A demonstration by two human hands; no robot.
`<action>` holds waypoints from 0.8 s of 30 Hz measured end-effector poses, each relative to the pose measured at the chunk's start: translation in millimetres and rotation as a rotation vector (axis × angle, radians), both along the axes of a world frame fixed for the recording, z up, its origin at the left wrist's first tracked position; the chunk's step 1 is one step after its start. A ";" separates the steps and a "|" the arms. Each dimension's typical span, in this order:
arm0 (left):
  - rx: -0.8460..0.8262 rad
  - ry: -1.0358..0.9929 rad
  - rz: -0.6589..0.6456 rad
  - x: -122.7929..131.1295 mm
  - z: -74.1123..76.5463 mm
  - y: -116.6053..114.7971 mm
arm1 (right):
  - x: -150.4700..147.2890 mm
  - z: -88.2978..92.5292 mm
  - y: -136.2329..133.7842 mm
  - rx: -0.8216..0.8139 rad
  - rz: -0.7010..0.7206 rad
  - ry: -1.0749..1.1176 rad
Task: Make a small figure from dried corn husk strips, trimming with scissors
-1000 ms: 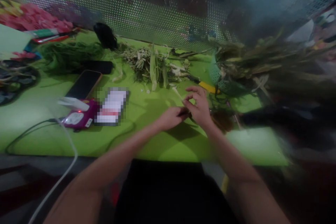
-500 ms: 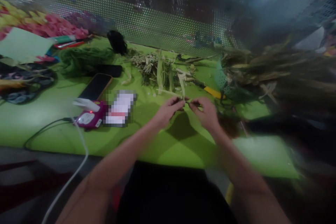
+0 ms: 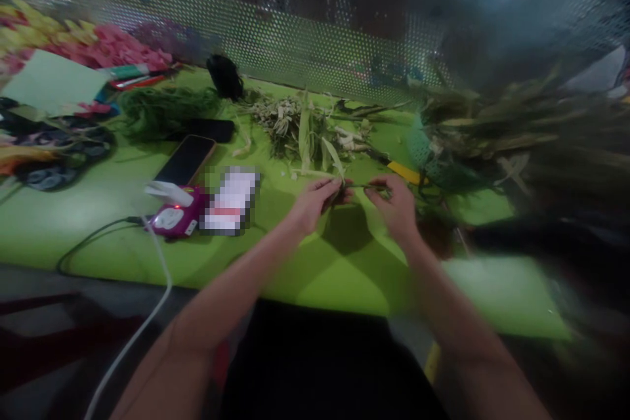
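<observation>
Our left hand (image 3: 315, 202) and right hand (image 3: 395, 205) are bare, the forearms (image 3: 236, 282) unsleeved right up to the elbows; a black garment (image 3: 319, 367) covers our lap.

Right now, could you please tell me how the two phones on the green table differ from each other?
The orange-edged phone lies nearer the person, lengthwise, beside the magenta device; the black phone lies farther back, crosswise, by the dark green bundle. The first has a pale rim; the second is dark all over. Both lie flat, dark-faced, on the green table. The left hand and right hand pinch a thin stem.
</observation>
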State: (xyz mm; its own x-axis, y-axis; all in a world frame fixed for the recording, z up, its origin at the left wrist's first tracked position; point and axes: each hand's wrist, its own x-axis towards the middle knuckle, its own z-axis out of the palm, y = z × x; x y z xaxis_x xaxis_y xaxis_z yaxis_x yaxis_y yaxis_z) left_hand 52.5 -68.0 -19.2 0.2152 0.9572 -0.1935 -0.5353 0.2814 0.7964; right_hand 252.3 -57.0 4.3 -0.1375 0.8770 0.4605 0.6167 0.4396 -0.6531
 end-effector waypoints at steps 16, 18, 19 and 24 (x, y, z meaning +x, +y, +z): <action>-0.056 -0.075 0.129 22.6 0.1 -3.5 | -46.0 -3.3 -23.6 0.027 -0.016 -0.437; -0.059 -0.081 0.139 23.7 0.1 -4.1 | -46.5 -4.8 -22.2 0.016 -0.052 -0.472; -0.059 -0.072 0.137 24.0 -0.1 -4.1 | -46.3 -5.3 -21.8 0.012 -0.063 -0.483; -0.013 0.055 0.090 23.1 -1.8 -3.5 | -43.5 -5.7 -20.8 -0.026 -0.038 -0.463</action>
